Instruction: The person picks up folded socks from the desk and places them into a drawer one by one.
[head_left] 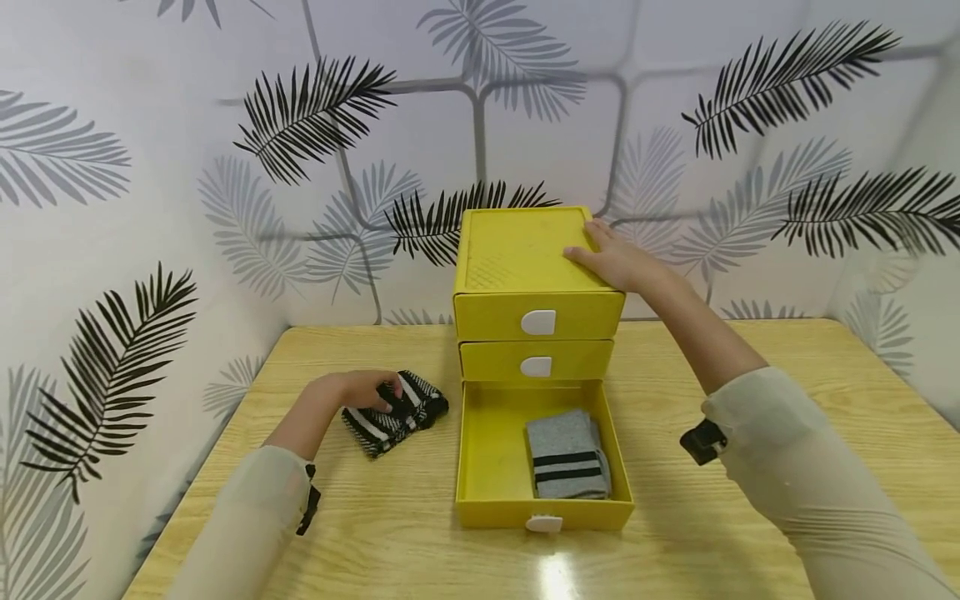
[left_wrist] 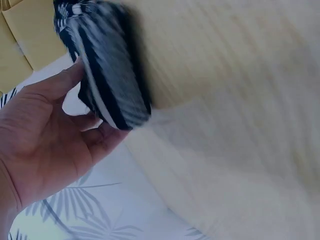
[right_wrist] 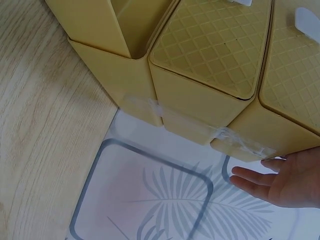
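Note:
My left hand (head_left: 358, 390) pinches a folded black-and-white striped knit cloth (head_left: 408, 412) between thumb and fingers, left of a yellow drawer unit (head_left: 537, 250). In the left wrist view the cloth (left_wrist: 107, 65) appears slightly blurred in the hand (left_wrist: 50, 130); its exact kind cannot be told. My right hand (head_left: 618, 257) rests on the unit's top right edge, thumb on top and fingers along the side. The bottom drawer (head_left: 495, 450) is pulled out, holding a folded grey knit piece (head_left: 566, 454) with black stripes, perhaps socks. Both upper drawers (head_left: 495, 360) are closed.
The unit stands on a light wooden table (head_left: 390, 533) near a white wall (head_left: 420, 150) printed with leaves. White tabs (head_left: 543, 523) serve as drawer handles. Clear tape (right_wrist: 235, 140) runs along the unit's side.

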